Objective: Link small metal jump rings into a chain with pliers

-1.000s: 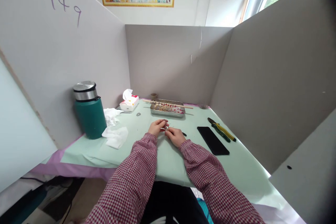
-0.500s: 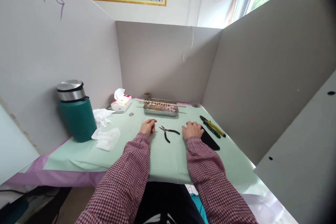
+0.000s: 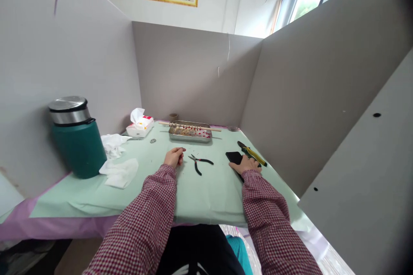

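Note:
My left hand (image 3: 174,157) rests on the green table mat, fingers curled in a loose pinch on something too small to make out. Small black pliers (image 3: 199,163) lie on the mat just right of it, untouched. My right hand (image 3: 247,164) lies on top of a black phone (image 3: 234,157), fingers over its near end. Yellow-and-green handled pliers (image 3: 252,154) lie just beyond that hand.
A metal tray (image 3: 189,133) of small beads with a wooden stick across it stands at the back. A green flask (image 3: 77,137), crumpled tissues (image 3: 119,172) and a tissue pack (image 3: 139,126) sit at the left. Grey partition walls enclose the table on three sides.
My hands parted from the middle, leaving the small black pliers on the mat. My right hand moved right onto the phone. The camera turned right.

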`<state>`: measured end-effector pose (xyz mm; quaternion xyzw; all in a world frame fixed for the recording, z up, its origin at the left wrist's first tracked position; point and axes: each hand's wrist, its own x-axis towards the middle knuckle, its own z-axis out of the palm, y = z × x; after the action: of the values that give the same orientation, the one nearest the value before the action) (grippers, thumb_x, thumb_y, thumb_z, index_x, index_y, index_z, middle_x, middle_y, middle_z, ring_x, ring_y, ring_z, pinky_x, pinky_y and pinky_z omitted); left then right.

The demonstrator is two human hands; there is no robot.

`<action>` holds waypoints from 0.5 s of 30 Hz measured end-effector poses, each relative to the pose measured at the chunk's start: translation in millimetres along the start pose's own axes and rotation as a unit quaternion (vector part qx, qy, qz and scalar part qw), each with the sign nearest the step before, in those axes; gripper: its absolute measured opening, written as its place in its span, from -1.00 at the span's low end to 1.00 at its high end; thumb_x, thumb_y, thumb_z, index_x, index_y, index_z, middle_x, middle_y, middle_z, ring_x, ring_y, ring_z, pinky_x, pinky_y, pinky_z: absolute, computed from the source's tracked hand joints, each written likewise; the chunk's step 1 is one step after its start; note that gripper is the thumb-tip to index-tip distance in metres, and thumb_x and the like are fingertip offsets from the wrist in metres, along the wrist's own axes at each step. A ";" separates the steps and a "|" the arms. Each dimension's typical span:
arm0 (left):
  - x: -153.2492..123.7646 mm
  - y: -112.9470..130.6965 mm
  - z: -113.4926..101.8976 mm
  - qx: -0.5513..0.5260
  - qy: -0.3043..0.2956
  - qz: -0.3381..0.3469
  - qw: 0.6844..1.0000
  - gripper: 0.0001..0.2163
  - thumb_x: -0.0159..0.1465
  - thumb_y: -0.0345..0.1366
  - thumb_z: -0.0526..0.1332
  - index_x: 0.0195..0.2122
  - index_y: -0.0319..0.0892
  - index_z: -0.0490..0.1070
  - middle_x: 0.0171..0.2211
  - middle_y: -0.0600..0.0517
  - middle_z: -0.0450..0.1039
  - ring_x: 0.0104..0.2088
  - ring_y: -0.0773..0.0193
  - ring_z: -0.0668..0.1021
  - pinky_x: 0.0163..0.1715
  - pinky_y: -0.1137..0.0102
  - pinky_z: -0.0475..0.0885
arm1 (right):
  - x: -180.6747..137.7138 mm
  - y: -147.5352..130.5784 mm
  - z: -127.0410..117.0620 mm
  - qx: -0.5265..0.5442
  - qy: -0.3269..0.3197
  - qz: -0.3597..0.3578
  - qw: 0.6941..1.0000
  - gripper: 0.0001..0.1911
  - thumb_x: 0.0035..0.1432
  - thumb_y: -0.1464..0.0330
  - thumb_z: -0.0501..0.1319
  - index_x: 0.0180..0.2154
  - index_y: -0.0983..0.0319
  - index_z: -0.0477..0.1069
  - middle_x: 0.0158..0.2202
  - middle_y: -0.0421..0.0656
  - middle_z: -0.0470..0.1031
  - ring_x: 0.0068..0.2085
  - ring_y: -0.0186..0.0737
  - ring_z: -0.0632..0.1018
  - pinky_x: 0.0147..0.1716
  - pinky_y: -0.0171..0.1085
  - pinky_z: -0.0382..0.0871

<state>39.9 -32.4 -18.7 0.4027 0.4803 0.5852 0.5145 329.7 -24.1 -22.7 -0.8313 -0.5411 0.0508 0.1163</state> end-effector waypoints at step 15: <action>3.2 13.5 11.6 -0.005 -0.034 -0.034 0.999 -0.77 -0.03 -0.25 0.19 -0.37 -0.27 0.33 -0.65 0.18 0.18 -0.74 0.55 0.19 -0.72 0.55 0.05 | 0.9 -1.5 2.3 -0.025 0.060 -0.024 0.998 -0.24 -0.17 -0.04 0.13 -0.07 0.43 0.22 -0.10 0.17 0.28 -0.04 0.16 0.29 -0.10 -0.05 0.10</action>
<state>47.7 -27.7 -3.2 0.4033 0.4728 0.5553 0.5526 328.2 -22.4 -24.5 -0.8223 -0.5540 -0.0159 0.1290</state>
